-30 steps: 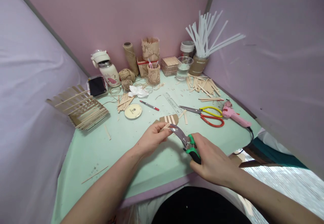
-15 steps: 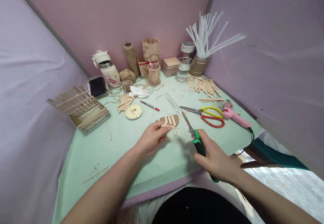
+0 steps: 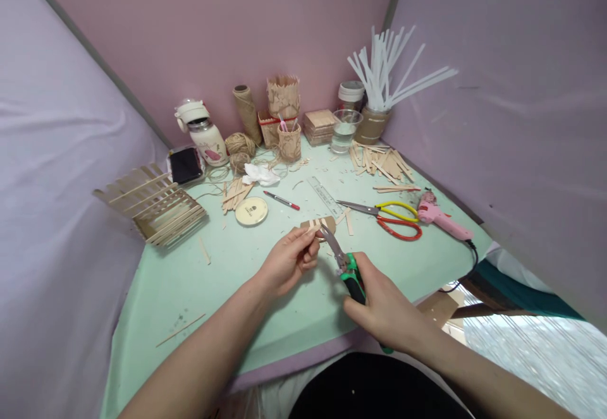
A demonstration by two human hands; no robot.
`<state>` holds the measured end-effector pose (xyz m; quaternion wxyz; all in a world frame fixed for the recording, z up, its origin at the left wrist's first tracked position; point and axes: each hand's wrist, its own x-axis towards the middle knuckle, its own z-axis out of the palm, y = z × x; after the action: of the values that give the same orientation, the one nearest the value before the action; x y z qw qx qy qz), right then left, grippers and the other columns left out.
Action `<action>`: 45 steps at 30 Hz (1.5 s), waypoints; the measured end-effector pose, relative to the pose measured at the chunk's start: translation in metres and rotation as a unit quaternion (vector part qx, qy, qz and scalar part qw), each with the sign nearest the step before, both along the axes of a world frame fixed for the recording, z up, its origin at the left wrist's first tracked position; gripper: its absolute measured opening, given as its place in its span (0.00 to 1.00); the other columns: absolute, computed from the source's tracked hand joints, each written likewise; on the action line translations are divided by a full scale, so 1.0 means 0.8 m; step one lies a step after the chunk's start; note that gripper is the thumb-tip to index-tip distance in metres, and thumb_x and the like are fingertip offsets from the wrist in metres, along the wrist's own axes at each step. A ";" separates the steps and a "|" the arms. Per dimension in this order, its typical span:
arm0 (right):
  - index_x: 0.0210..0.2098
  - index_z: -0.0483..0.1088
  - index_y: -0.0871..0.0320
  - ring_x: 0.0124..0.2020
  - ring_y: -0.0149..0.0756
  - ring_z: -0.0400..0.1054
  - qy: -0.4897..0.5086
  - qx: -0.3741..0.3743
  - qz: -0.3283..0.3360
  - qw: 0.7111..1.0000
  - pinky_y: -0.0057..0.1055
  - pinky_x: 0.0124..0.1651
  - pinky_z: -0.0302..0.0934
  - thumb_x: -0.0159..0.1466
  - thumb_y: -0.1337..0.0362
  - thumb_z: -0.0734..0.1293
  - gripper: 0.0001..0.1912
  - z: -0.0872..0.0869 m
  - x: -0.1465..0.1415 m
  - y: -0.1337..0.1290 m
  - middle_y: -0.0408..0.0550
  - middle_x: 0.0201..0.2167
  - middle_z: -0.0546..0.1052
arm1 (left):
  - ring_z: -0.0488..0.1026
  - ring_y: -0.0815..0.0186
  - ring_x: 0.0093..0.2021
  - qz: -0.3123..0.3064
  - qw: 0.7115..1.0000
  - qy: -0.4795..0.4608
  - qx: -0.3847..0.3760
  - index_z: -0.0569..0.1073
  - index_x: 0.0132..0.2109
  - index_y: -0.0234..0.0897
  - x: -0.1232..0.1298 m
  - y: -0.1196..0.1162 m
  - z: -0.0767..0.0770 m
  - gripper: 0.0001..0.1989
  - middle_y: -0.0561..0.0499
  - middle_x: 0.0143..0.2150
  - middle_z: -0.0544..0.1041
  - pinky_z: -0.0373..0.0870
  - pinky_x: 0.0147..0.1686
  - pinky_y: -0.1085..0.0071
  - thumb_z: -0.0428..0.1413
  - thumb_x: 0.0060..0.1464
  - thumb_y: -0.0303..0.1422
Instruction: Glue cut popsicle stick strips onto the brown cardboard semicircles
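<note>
My left hand (image 3: 293, 256) pinches a short piece of wooden stick (image 3: 313, 229) between thumb and fingers. Wrapped round the green and black handles of a pair of pruning shears (image 3: 351, 280) is my right hand (image 3: 383, 302). The shears' metal blades reach the end of the stick piece at my left fingertips; whether they are closed on it I cannot tell. Just behind, a rounded brown cardboard piece (image 3: 328, 223) with pale stick strips across it lies on the table, partly hidden by my left hand and the blades.
Scissors (image 3: 379, 212) with yellow and red handles lie right, beside a pink glue gun (image 3: 443, 218). A ruler (image 3: 324, 195), a pen (image 3: 281, 200) and a round lid (image 3: 251, 211) lie mid-table. A stick basket (image 3: 161, 210) stands left; a water cup (image 3: 344, 133) stands at the back.
My right hand has brought the shears left, so their blades now meet the stick piece in my left hand. A loose stick scrap shows on the table right of the cardboard.
</note>
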<state>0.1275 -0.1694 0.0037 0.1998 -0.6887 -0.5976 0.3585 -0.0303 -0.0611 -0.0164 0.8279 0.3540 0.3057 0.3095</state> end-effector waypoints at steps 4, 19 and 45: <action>0.41 0.57 0.53 0.30 0.37 0.63 -0.011 0.001 -0.011 1.000 0.32 0.33 0.56 0.56 0.67 0.60 0.14 -0.003 -0.003 0.006 0.40 0.30 0.67 | 0.46 0.76 0.21 -0.006 1.000 0.017 0.013 0.70 0.36 0.34 0.000 -0.003 -0.001 0.16 0.59 0.21 0.57 0.45 0.20 0.78 0.57 0.58 0.44; 0.39 0.58 0.54 0.40 0.43 0.66 -0.082 0.101 0.010 0.991 0.36 0.40 0.60 0.57 0.65 0.62 0.11 -0.005 -0.008 0.013 0.48 0.37 0.68 | 0.44 0.73 0.22 -0.050 0.982 0.090 0.157 0.62 0.32 0.38 0.004 -0.007 -0.015 0.24 0.61 0.22 0.51 0.44 0.23 0.73 0.54 0.55 0.56; 0.40 0.57 0.54 0.38 0.41 0.65 -0.062 0.082 0.005 0.995 0.36 0.39 0.59 0.56 0.66 0.62 0.12 -0.011 -0.006 0.007 0.46 0.36 0.68 | 0.46 0.73 0.24 -0.076 0.976 0.109 0.173 0.65 0.35 0.37 0.002 -0.007 -0.021 0.22 0.59 0.25 0.56 0.47 0.24 0.74 0.52 0.58 0.54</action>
<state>0.1227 -0.1639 -0.0049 0.2158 -0.6880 -0.6398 0.2660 -0.0288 -0.0671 -0.0336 0.7367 0.5457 0.3085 0.2535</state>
